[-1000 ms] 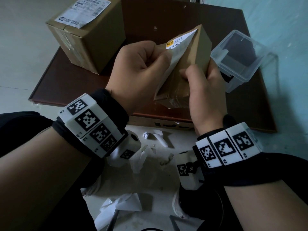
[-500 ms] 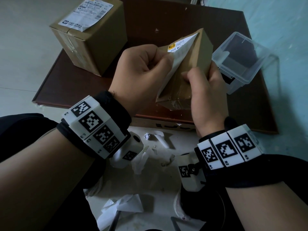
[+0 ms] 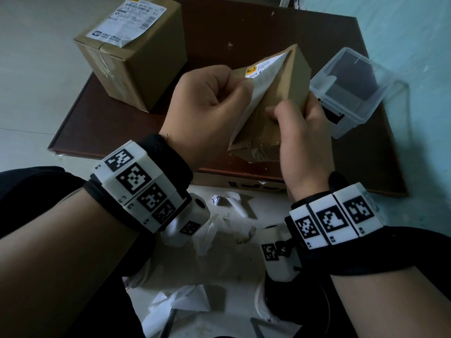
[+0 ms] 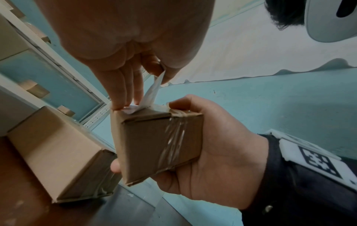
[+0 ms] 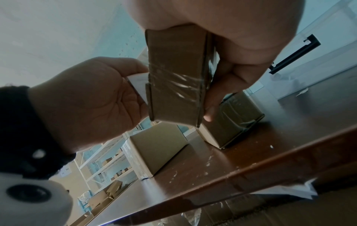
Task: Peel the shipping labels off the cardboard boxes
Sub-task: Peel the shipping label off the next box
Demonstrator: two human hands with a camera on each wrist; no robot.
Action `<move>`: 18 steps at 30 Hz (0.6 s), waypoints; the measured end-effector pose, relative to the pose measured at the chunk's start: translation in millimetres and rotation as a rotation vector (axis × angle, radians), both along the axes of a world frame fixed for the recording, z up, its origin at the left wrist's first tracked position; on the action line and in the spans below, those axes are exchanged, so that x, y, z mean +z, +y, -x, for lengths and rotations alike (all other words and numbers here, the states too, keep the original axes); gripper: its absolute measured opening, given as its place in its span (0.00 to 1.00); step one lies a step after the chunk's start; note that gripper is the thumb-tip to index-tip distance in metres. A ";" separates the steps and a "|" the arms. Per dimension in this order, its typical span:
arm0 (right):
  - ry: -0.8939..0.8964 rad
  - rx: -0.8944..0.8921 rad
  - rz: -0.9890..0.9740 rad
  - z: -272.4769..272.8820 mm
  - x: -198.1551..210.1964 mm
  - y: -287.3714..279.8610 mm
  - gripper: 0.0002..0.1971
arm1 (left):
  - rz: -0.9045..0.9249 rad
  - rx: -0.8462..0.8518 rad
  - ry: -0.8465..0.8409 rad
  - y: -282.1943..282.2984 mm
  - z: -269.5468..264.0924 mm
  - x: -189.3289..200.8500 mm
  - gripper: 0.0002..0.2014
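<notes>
1. We see the left hand (image 3: 207, 103) pinching the loose edge of the shipping label (image 3: 256, 98) between thumb and curled fingers, while the right hand (image 3: 302, 142) wraps thumb and fingers around the small cardboard box (image 3: 273, 118), held in the air between the two hands above the brown table (image 3: 268, 32).
2. Compared with a second ago, the lifted flap looks a little longer and the left hand has drawn slightly further from the box; the yellow-marked end of the label, on the far side of the left hand's knuckles, remains stuck. We judge the peel to be partly done and advancing in one piece, with the far end left to free.
3. Beyond the left hand, the larger box (image 3: 131, 59) stands on the table with its own label (image 3: 127, 23) flat on top, so we judge at least one more box awaits. The clear plastic bin (image 3: 351, 93) sits just past the right hand.
4. The left wrist view alone shows the pinch from beneath: the label (image 4: 154, 90) rises as a taut white strip from the box's upper edge into the fingertips (image 4: 123, 97), with clear tape banding the box (image 4: 154, 145) beside the right hand (image 4: 222, 160).
5. The right wrist view alone shows the right hand's fingers (image 5: 222, 91) curled under the box (image 5: 173, 76), and another box (image 5: 158, 146) standing on the table beyond the left hand (image 5: 86, 100).
6. Only the head view shows the printed face and the torn paper scraps (image 3: 178, 301) on the floor below both wrists.
</notes>
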State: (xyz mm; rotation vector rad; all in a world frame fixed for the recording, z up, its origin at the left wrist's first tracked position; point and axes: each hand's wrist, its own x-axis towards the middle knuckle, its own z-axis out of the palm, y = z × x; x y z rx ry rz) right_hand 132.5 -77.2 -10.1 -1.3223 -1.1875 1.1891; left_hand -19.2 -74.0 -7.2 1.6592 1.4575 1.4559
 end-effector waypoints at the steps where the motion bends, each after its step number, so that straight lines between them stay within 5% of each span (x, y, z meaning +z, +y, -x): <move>1: -0.003 0.001 -0.001 0.6 0.3 -0.3 0.20 | 0.000 0.001 0.003 -0.1 -0.2 0.2 0.21; 18: 0.001 0.008 -0.004 1.7 1.8 -0.9 0.23 | 0.015 -0.003 0.000 -0.7 -0.6 0.3 0.20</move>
